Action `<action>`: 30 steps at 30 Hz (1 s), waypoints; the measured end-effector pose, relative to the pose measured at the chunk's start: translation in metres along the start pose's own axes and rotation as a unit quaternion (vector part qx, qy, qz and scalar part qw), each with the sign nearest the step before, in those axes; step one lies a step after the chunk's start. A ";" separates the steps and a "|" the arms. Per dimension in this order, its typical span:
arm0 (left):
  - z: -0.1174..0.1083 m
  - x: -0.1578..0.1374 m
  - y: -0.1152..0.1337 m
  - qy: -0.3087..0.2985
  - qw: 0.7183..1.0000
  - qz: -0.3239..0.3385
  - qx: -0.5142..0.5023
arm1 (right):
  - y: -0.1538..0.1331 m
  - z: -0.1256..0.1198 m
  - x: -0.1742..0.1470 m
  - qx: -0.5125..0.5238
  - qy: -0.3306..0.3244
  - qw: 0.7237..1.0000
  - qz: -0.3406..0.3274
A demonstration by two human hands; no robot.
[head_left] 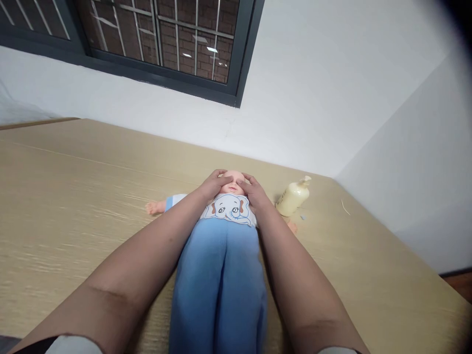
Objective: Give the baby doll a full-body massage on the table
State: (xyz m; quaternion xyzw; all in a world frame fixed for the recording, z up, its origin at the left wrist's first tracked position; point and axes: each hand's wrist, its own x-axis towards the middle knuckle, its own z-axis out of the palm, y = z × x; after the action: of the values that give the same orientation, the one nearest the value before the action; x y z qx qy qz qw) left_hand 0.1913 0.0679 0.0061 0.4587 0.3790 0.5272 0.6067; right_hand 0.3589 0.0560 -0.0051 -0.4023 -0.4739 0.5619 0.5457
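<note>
A baby doll (224,246) lies on its back on the wooden tabletop, dressed in light blue trousers and a white top with an elephant print. My left hand (216,183) cups one side of its head, the thumb lying across the eye area. On the other side, my right hand (254,189) holds the head in the same way, its thumb at the other eye. Between the two hands, the doll's mouth and forehead show. One doll arm stretches out to the left; the other is mostly hidden behind my right forearm.
A pale yellow pump bottle (293,198) stands on the tabletop (92,196) right of my right hand. Near it lie a small bluish bit (303,217) and a thin pale strip (345,207). Behind are a white wall (295,98) and a barred window (165,39).
</note>
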 end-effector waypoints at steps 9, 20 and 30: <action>0.000 0.004 -0.004 0.003 0.999 0.001 0.037 | -0.003 0.009 -0.002 -0.062 0.058 0.996 -0.016; 0.000 0.008 -0.004 -0.032 0.999 -0.010 -0.001 | -0.002 0.000 -0.001 0.019 -0.025 0.999 -0.015; 0.001 0.004 -0.001 -0.031 0.997 -0.029 -0.072 | -0.003 -0.007 -0.001 0.039 -0.061 0.997 -0.001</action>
State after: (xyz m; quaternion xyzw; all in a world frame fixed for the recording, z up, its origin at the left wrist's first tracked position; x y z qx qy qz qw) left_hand 0.1933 0.0713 0.0051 0.4192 0.3341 0.5207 0.6645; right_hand 0.3664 0.0556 -0.0037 -0.3451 -0.4843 0.6033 0.5315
